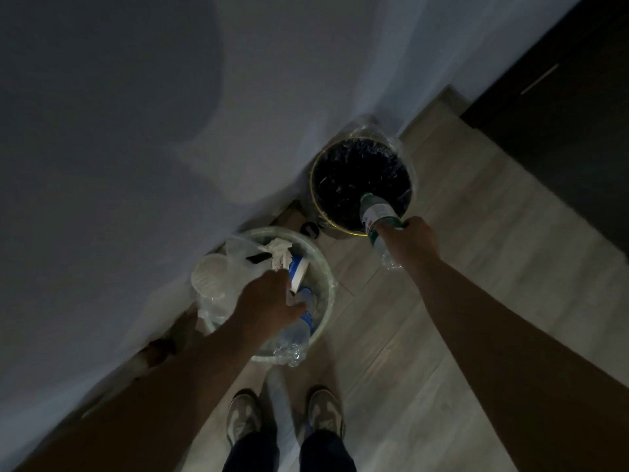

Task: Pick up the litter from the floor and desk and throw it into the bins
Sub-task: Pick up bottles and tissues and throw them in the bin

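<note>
Two round bins stand on the floor against the wall. The pale bin on the left is full of litter: a white plate, white paper, a blue and white cup, clear plastic. My left hand is over it and grips a clear plastic bottle with a blue band, whose crumpled end hangs over the bin's near rim. The black bin with a gold rim on the right has a clear liner. My right hand grips a green-capped bottle with a white label, cap pointing into the black bin.
A grey wall runs diagonally behind the bins. Pale wood-plank floor lies to the right, with a dark cabinet at the far right. My two shoes stand just before the pale bin. A small dark object lies between the bins.
</note>
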`<state>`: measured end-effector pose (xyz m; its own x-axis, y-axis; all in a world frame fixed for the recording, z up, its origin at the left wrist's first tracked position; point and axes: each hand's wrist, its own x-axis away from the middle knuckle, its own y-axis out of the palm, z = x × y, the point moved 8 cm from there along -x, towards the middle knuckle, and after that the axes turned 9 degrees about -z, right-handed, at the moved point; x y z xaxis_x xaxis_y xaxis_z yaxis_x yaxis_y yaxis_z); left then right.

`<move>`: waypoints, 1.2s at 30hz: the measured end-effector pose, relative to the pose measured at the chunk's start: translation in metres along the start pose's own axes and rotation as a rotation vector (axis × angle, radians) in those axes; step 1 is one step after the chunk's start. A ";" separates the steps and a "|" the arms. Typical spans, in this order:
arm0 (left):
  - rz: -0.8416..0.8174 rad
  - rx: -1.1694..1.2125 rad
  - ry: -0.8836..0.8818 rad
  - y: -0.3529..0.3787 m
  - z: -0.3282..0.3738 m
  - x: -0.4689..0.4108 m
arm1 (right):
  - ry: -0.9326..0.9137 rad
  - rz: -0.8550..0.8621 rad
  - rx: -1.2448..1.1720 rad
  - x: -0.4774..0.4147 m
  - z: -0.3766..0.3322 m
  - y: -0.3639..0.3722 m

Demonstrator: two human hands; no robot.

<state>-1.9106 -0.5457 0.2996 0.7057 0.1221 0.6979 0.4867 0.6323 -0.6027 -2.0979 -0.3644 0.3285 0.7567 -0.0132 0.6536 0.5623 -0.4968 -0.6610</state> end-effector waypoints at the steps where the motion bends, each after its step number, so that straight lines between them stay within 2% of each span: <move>1: -0.070 -0.019 -0.024 0.013 0.002 -0.001 | -0.009 -0.005 0.000 0.000 0.002 0.001; 4: -0.202 0.005 -0.120 0.050 0.001 -0.001 | -0.034 -0.026 0.000 0.002 0.008 0.007; 8: -0.284 0.005 -0.241 0.078 -0.005 -0.001 | -0.031 -0.059 -0.041 0.002 0.019 0.011; 15: -0.231 0.029 -0.240 0.083 -0.011 -0.002 | -0.034 -0.094 -0.072 0.007 0.036 0.014; 21: -0.323 0.266 -0.358 0.088 -0.016 -0.003 | 0.002 -0.109 -0.100 0.018 0.043 0.012; 30: -0.133 0.288 -0.396 0.091 -0.018 0.002 | 0.003 -0.084 -0.110 0.025 0.058 0.019; 36: 0.046 0.239 -0.170 0.011 0.005 0.031 | 0.088 -0.077 -0.102 0.048 0.050 0.011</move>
<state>-1.8859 -0.5312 0.3165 0.6177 0.2682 0.7392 0.3072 0.7830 -0.5408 -2.0389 -0.3273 0.3344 0.6784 -0.0455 0.7333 0.5772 -0.5845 -0.5702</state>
